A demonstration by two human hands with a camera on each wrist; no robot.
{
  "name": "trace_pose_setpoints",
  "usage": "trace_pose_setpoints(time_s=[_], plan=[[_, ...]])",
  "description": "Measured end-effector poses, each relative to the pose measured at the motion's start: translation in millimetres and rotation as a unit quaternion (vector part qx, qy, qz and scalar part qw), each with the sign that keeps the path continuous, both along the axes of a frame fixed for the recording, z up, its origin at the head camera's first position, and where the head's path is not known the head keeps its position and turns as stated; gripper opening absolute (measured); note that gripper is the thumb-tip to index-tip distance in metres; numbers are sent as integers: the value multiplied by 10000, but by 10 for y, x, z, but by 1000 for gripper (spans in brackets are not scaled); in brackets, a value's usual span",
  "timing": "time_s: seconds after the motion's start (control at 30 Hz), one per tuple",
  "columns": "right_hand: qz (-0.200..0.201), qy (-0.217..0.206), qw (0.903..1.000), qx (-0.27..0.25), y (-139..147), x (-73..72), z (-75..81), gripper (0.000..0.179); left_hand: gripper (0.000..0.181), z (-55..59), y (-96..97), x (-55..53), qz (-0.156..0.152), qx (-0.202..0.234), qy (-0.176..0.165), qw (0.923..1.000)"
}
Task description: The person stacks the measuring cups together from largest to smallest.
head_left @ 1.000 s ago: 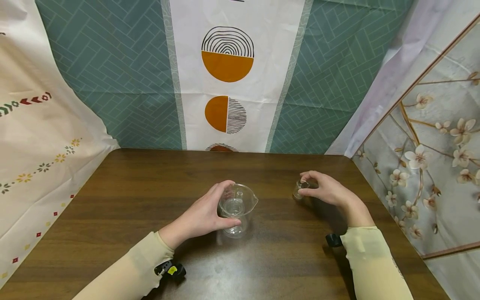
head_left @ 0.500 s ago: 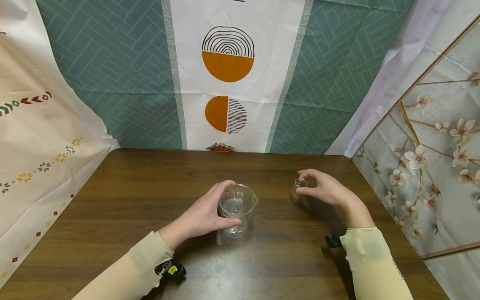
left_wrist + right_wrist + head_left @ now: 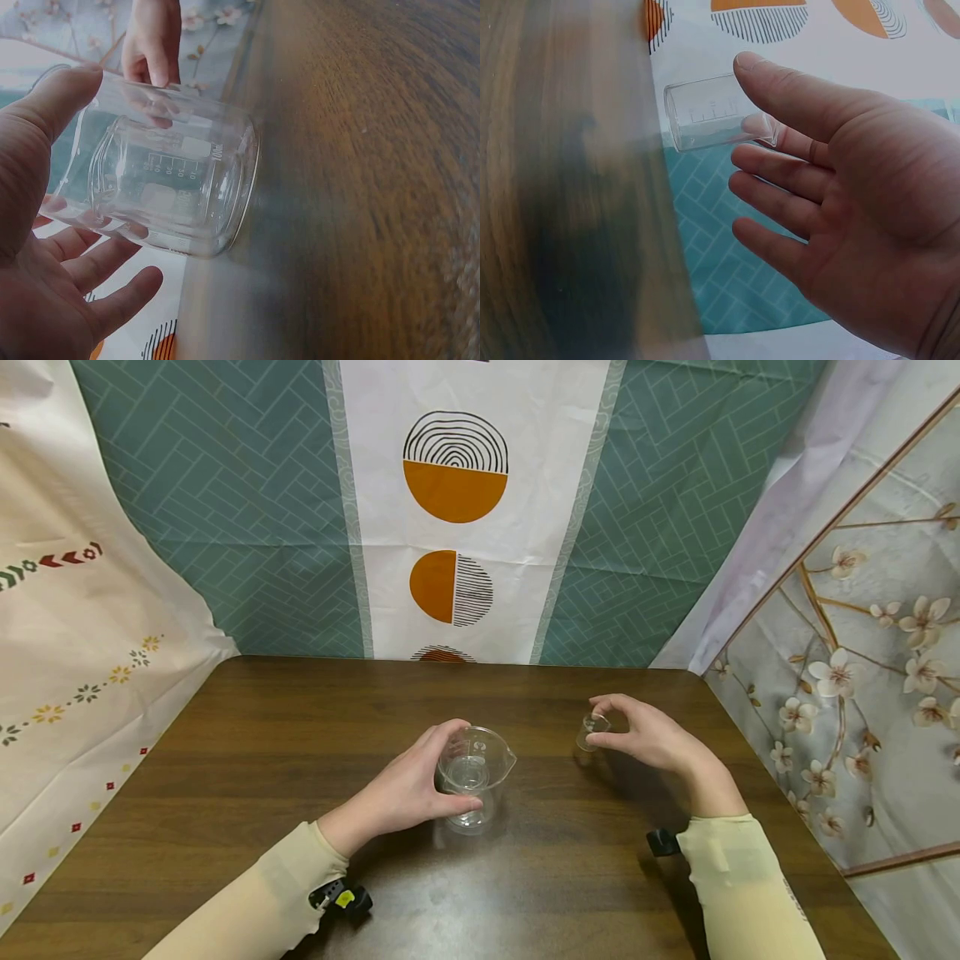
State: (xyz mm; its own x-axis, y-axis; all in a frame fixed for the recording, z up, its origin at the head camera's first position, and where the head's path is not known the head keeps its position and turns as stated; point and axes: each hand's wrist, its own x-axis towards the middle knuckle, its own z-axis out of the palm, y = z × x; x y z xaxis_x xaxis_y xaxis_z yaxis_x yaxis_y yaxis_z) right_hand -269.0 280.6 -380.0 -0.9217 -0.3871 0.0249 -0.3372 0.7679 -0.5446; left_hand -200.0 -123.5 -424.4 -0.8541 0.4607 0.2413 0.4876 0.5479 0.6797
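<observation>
My left hand (image 3: pixel 405 781) grips a large clear glass beaker (image 3: pixel 491 781) around its side, thumb in front. It stands upright on the table, spout pointing right. Nested inside it is a smaller beaker (image 3: pixel 161 172) with white printed graduations. Over to the right, my right hand (image 3: pixel 652 735) pinches a tiny glass beaker (image 3: pixel 701 112) near its rim between thumb and index finger. The other fingers of that hand (image 3: pixel 855 187) extend loosely, off the glass. The tiny beaker's base appears slightly above the table.
A dark wooden table (image 3: pixel 262 752) lies under both hands. Patterned cloth (image 3: pixel 225 527) hangs behind its far edge. On the right stands a flowered panel (image 3: pixel 847 693), and cream cloth (image 3: pixel 90 635) drapes down the left side.
My right hand has shifted slightly left and away from me, carrying the tiny beaker, which seems to have risen a little. The left hand and large beaker stay in place.
</observation>
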Motion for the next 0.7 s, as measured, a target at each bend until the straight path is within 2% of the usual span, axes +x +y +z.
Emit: trace_pose_setpoints(time_s=[0.7], plan=[[197, 214, 9996, 24, -235, 111, 76, 40, 101, -6, -3, -5, -50, 64, -62, 9999]])
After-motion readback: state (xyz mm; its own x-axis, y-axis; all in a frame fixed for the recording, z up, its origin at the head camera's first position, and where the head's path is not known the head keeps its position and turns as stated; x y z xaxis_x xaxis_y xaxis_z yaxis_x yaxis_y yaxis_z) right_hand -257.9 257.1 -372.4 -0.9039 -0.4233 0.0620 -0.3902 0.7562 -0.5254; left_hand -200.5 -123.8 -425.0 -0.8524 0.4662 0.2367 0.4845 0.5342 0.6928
